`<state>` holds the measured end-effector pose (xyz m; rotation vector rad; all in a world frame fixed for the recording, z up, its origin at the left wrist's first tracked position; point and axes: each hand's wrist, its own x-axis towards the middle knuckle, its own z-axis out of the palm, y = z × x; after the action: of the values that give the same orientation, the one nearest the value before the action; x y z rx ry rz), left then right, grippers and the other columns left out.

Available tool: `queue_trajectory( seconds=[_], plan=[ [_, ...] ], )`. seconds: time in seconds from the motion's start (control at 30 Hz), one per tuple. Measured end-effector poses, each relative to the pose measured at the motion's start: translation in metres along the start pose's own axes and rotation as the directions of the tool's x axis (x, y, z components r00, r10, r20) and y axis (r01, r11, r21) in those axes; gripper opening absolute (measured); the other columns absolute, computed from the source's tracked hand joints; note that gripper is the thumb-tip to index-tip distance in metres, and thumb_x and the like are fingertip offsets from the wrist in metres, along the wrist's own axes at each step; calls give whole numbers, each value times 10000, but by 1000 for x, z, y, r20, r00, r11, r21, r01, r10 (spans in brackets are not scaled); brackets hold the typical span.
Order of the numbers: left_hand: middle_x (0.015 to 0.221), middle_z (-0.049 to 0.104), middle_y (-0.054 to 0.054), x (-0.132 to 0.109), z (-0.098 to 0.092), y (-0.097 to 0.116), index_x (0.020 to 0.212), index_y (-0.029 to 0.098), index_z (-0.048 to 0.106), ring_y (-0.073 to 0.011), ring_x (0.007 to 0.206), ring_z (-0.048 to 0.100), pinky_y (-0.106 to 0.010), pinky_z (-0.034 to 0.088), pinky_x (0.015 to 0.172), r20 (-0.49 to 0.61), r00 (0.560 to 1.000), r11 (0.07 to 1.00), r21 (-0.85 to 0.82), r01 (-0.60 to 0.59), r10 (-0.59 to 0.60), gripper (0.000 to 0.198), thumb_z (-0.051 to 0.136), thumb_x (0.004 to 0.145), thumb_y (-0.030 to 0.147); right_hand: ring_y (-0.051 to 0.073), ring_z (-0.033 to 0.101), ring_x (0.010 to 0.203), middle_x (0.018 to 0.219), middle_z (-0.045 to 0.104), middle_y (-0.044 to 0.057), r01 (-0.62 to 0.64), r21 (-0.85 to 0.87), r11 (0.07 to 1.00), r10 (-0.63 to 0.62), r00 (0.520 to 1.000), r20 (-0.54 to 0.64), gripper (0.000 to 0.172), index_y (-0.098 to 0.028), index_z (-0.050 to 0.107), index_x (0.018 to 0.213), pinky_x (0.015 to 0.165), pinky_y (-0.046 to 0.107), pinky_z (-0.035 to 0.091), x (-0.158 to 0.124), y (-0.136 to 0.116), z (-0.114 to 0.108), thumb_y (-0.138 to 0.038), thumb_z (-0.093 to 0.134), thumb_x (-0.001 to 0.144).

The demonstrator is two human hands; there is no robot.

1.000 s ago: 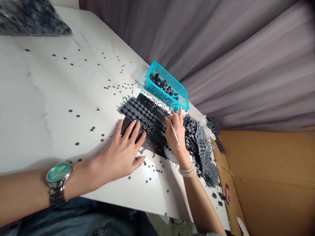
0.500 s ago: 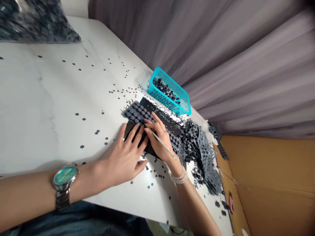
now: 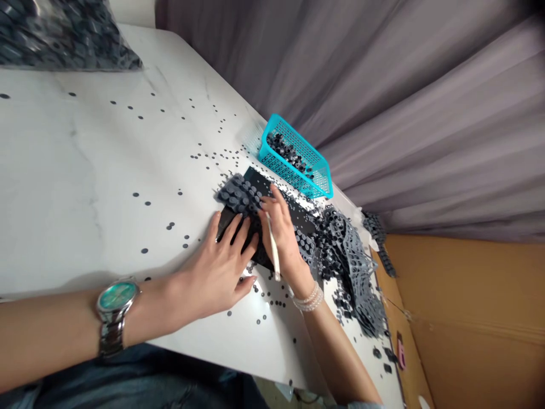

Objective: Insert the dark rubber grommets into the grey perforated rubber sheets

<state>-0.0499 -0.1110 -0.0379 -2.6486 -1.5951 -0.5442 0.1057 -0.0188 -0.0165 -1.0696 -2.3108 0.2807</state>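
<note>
My left hand lies with fingers spread, its fingertips on the near edge of a dark grey sheet of round moulded pieces, which looks like rubber. Between the fingers of my right hand is a thin pale stick-like tool, its back end towards the wrist. The front tip of the tool is hidden by the fingers, close to the sheet. Beneath both hands is a black board, and more of the knobbed sheet emerges to the right of my right hand.
A turquoise basket of small dark parts stands behind the board. Right of it lies a heap of grey perforated sheets. A clear bag of dark parts sits at the far left. Small dark discs are scattered over the white table.
My right hand has shifted slightly right and turned, so the pale tool now points more steeply towards me. My left hand stays almost in place on the sheet.
</note>
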Motion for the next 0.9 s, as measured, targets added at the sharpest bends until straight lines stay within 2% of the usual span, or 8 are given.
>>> queue_trajectory(
  seconds=[0.07, 0.13, 0.2, 0.27, 0.43, 0.6, 0.83, 0.9],
  plan=[
    [1493, 464, -303, 0, 0, 0, 1406, 61, 560, -475, 1411, 386, -718, 220, 1143, 5, 1000, 1000, -7, 8, -8, 661, 496, 918, 503, 225, 397, 1464, 1294, 629, 112, -82, -35, 996, 77, 989, -129, 211, -252, 562, 1115, 1151, 497, 454, 2, 7, -9, -276, 368, 1035],
    [1509, 447, -296, 1, 1, 0, 1405, 73, 565, -471, 1415, 383, -718, 216, 1144, 1, 1000, 1000, -18, 13, -13, 657, 502, 915, 506, 238, 335, 1499, 1268, 647, 110, -161, -60, 985, 149, 974, -173, 214, -257, 572, 1157, 1162, 537, 428, 3, 16, -21, -298, 411, 1023],
    [1517, 439, -291, 0, 2, 0, 1411, 74, 560, -466, 1418, 382, -715, 212, 1149, -13, 1000, 1000, -26, 16, -17, 665, 506, 913, 510, 255, 223, 1542, 1242, 670, 111, -200, -77, 977, 188, 973, -137, 222, -255, 592, 1173, 1185, 585, 372, 0, 20, -30, -316, 463, 1003],
    [1521, 436, -285, -1, 3, -1, 1411, 75, 561, -460, 1419, 383, -706, 210, 1155, -30, 999, 999, -31, 19, -20, 669, 510, 911, 517, 270, 190, 1550, 1274, 668, 116, -224, -54, 973, 219, 972, -84, 211, -248, 617, 1133, 1200, 601, 333, -4, 19, -32, -336, 486, 993],
    [1483, 490, -281, -2, 6, 0, 1398, 70, 573, -452, 1414, 396, -689, 196, 1171, -59, 998, 999, -27, 19, -20, 680, 523, 902, 531, 242, 447, 1436, 1447, 573, 98, -210, 179, 961, 199, 977, 80, 184, -242, 603, 1043, 1164, 487, 428, -7, -2, -13, -371, 478, 1003],
    [1458, 508, -300, -2, 5, 1, 1410, 49, 552, -455, 1406, 406, -690, 199, 1168, -46, 999, 999, -36, 26, -27, 685, 505, 912, 516, 212, 306, 1513, 1331, 666, 80, -138, 189, 972, 109, 982, 154, 172, -248, 609, 1033, 1203, 521, 366, 3, -14, 3, -362, 483, 1005],
    [1449, 519, -298, -1, 3, 2, 1394, 40, 567, -455, 1399, 415, -690, 204, 1166, -41, 999, 999, -40, 30, -32, 687, 488, 918, 530, 216, 309, 1512, 1343, 645, 101, -119, 150, 981, 91, 979, 185, 178, -231, 592, 1058, 1181, 504, 404, 6, -9, 4, -334, 454, 1010],
    [1445, 526, -292, -1, 3, 2, 1380, 44, 582, -449, 1398, 419, -686, 209, 1168, -41, 999, 999, -35, 32, -33, 677, 485, 920, 531, 222, 351, 1491, 1340, 638, 102, -105, 130, 986, 79, 979, 188, 170, -233, 579, 1058, 1166, 498, 429, 6, -9, 6, -323, 442, 1013]
  ],
)
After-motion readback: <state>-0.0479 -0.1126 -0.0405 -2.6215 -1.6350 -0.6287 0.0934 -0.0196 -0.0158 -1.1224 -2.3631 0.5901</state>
